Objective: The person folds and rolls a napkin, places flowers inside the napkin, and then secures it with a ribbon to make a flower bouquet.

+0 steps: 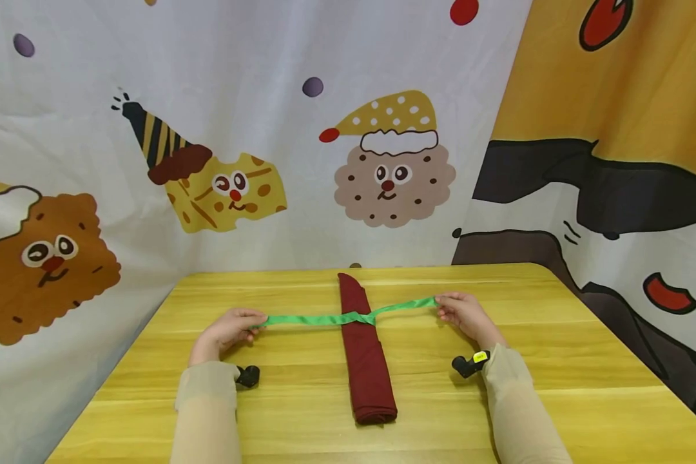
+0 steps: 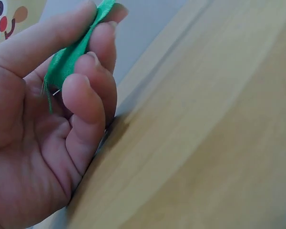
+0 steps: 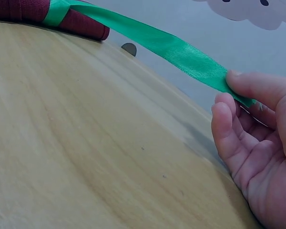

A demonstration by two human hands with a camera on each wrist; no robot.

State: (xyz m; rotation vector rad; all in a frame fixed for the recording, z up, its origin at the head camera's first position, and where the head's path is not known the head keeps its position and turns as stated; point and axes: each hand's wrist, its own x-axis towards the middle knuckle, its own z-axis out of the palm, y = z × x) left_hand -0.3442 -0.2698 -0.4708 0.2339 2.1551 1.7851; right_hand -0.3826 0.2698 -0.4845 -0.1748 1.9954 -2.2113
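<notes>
A dark red cloth roll [image 1: 368,377] lies lengthwise on the table, with a green ribbon [image 1: 307,319] passed around its upper part and crossed on top. My left hand [image 1: 232,328] pinches one ribbon end between thumb and fingers; in the left wrist view the frayed end of the green ribbon [image 2: 69,64] pokes out toward the palm. On the other side my right hand [image 1: 465,316] pinches the opposite end between thumb and forefinger. Both ribbon tails are stretched out sideways above the table. In the right wrist view the ribbon [image 3: 152,40] runs from the cloth roll [image 3: 83,24] to the fingers.
The wooden table [image 1: 290,419] has rounded far corners. Behind it hangs a white curtain [image 1: 301,245] printed with cartoon biscuits and cheese. A small black camera sits at the left wrist [image 1: 247,376] and another at the right wrist [image 1: 466,366].
</notes>
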